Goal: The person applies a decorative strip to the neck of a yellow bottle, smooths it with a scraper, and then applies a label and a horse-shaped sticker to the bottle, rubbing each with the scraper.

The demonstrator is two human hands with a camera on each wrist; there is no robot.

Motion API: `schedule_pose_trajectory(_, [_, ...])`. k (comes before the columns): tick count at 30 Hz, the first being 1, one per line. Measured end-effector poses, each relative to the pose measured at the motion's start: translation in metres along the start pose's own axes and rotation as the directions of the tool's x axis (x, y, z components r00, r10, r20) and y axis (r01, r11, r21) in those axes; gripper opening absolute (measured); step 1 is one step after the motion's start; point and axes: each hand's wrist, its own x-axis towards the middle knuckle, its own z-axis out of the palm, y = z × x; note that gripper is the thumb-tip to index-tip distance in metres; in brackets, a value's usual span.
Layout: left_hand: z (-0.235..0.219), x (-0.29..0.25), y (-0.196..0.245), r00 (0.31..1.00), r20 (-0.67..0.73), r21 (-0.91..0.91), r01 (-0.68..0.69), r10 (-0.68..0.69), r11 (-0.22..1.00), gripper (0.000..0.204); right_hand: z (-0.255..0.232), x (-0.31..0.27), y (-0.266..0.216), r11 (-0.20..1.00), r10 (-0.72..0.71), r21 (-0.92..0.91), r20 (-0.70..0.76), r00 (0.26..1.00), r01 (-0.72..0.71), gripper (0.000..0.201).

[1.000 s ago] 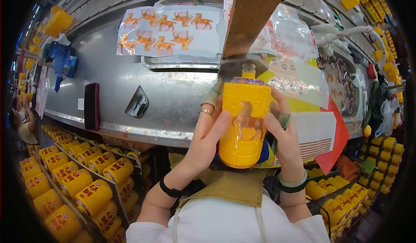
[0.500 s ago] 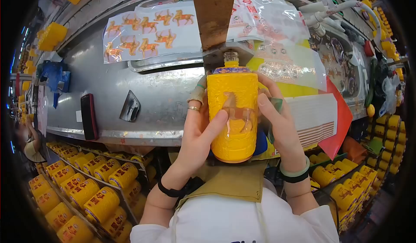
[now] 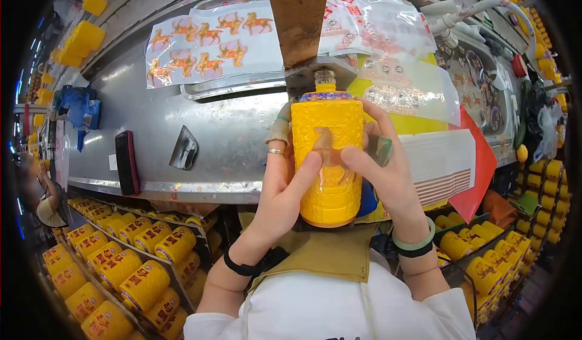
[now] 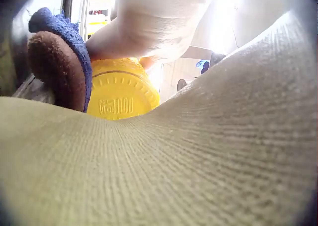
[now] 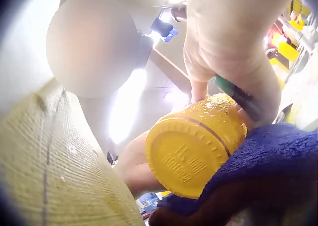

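Observation:
A yellow embossed bottle (image 3: 328, 200) with a clear glass neck is held upright-facing between both hands in the head view. The left hand (image 3: 280, 188) grips its left side, thumb on the horse decal (image 3: 328, 152). The right hand (image 3: 388, 170) grips the other side, its thumb pressing the decal's right part; a dark green piece (image 3: 384, 151) lies against its fingers. Both wrist views show the bottle's round base (image 4: 121, 97), (image 5: 184, 159). In the right wrist view it lies beside a blue cloth (image 5: 278, 151).
A sheet of horse decals (image 3: 212, 43) lies at the back left. A phone (image 3: 126, 163) and a dark blade-like piece (image 3: 183, 149) rest on the metal table (image 3: 230, 127). A wooden post (image 3: 297, 21) stands behind the bottle. Racks of yellow bottles (image 3: 145, 285) flank the person.
The right thumb has moved left onto the decal. Compared with the earliest frame, the bottle and hands appear further left relative to the sheets, nearer the post's base.

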Motion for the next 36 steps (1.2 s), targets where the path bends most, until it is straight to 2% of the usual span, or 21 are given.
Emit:
schedule_pose_trajectory(2, [0.000,0.000,0.000,1.000,0.006,-0.001,-0.003,0.003,1.000,0.068,0.000,0.000,0.001,1.000,-0.012,0.021,-0.009,1.000,0.012,0.075])
schedule_pose_trajectory(8, [0.000,0.002,-0.001,0.999,-0.018,0.019,-0.034,0.034,0.999,0.065,-0.006,0.000,0.004,0.997,-0.007,-0.081,0.013,1.000,0.008,0.075])
schedule_pose_trajectory(10, [-0.001,0.003,0.000,0.997,-0.038,0.036,-0.072,0.074,0.997,0.065,-0.003,0.000,-0.003,0.997,0.027,0.065,0.015,1.000,-0.028,0.077])
schedule_pose_trajectory(12, [-0.001,0.001,0.002,0.999,0.032,0.168,-0.044,0.039,0.985,0.076,-0.003,-0.001,0.002,1.000,0.014,0.020,0.009,1.000,-0.014,0.078])
schedule_pose_trajectory(16, [0.002,0.001,0.004,1.000,-0.001,0.149,-0.001,0.001,0.989,0.077,-0.008,-0.001,0.009,0.998,-0.011,-0.060,0.009,1.000,0.011,0.080])
schedule_pose_trajectory(19, [0.001,0.002,0.000,1.000,0.011,0.136,-0.028,0.026,0.990,0.078,-0.007,-0.001,0.008,0.997,-0.006,-0.081,-0.003,1.000,0.006,0.081])
schedule_pose_trajectory(25, [0.002,0.001,0.002,1.000,0.006,0.120,-0.017,0.017,0.993,0.080,-0.008,-0.001,0.010,1.000,-0.016,-0.019,0.009,1.000,0.017,0.080])
schedule_pose_trajectory(29, [0.003,0.001,0.002,1.000,0.013,0.116,-0.026,0.025,0.993,0.077,-0.010,-0.001,0.011,0.998,-0.035,-0.057,0.011,0.999,0.036,0.078])
schedule_pose_trajectory(31, [0.002,0.001,0.001,1.000,0.004,0.055,-0.023,0.023,0.998,0.076,-0.007,-0.002,0.004,0.998,0.020,0.055,0.019,1.000,-0.021,0.075])
schedule_pose_trajectory(32, [0.002,0.001,0.001,1.000,-0.008,-0.006,-0.025,0.025,1.000,0.074,-0.009,-0.001,0.005,0.998,0.022,0.057,0.015,1.000,-0.023,0.075])
schedule_pose_trajectory(36, [0.004,0.002,0.001,0.999,-0.020,-0.020,-0.027,0.026,0.999,0.067,-0.012,0.001,0.010,1.000,-0.004,-0.014,0.027,1.000,0.005,0.072])
